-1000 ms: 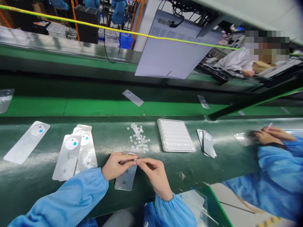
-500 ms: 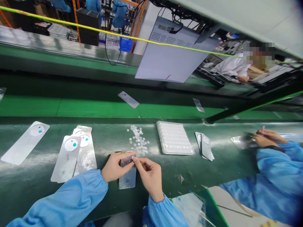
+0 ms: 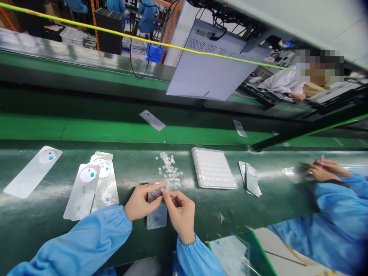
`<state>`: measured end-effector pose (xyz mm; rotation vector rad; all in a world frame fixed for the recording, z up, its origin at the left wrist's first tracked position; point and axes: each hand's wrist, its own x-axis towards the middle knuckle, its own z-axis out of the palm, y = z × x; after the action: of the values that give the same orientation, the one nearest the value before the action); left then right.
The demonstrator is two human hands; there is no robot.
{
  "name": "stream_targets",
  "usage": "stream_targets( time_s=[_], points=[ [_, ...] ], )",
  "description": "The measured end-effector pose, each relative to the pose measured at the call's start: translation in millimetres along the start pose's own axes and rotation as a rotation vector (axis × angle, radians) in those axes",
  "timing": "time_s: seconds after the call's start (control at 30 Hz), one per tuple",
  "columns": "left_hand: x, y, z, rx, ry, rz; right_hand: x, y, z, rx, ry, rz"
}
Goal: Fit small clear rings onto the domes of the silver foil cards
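A grey phone back cover (image 3: 156, 221) lies on the green bench under both hands. My left hand (image 3: 140, 202) holds its upper end, thumb and forefinger on either side of the round camera area. My right hand (image 3: 181, 215) is closed in a pinch at that circle, on a small whitish ring (image 3: 163, 190) between thumb and forefinger. Fingertips partly cover the ring and the circle. Just beyond the hands, many loose small clear rings (image 3: 169, 168) are scattered. To the left, silvery back covers with blue dots (image 3: 82, 191) overlap in a pile.
Another cover (image 3: 34, 172) lies far left. Right of the rings stands a clear tray of white pieces (image 3: 214, 168), then two overlapping covers (image 3: 252, 182). A co-worker's hands (image 3: 327, 170) work at the right. Covers (image 3: 152, 120) lie on the green belt (image 3: 115, 130) behind.
The view has shifted slightly. Both hands stay at the cover, the right still pinching the small ring by the camera circle. The cover on the belt has slid a little left.
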<state>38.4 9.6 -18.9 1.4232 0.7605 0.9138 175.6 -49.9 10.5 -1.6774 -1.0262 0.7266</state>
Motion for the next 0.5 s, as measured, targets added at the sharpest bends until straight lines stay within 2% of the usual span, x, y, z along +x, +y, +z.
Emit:
stream_targets(
  time_s=[0.27, 0.5],
  points=[
    [0.5, 3.5, 1.5, -0.136, 0.028, -0.041, -0.4, -3.0, 4.9, 0.03, 0.023, 0.006],
    [1.0, 2.9, 0.9, -0.101, 0.035, -0.034, -1.5, -2.9, 6.1, 0.051, 0.029, 0.0]
  ],
)
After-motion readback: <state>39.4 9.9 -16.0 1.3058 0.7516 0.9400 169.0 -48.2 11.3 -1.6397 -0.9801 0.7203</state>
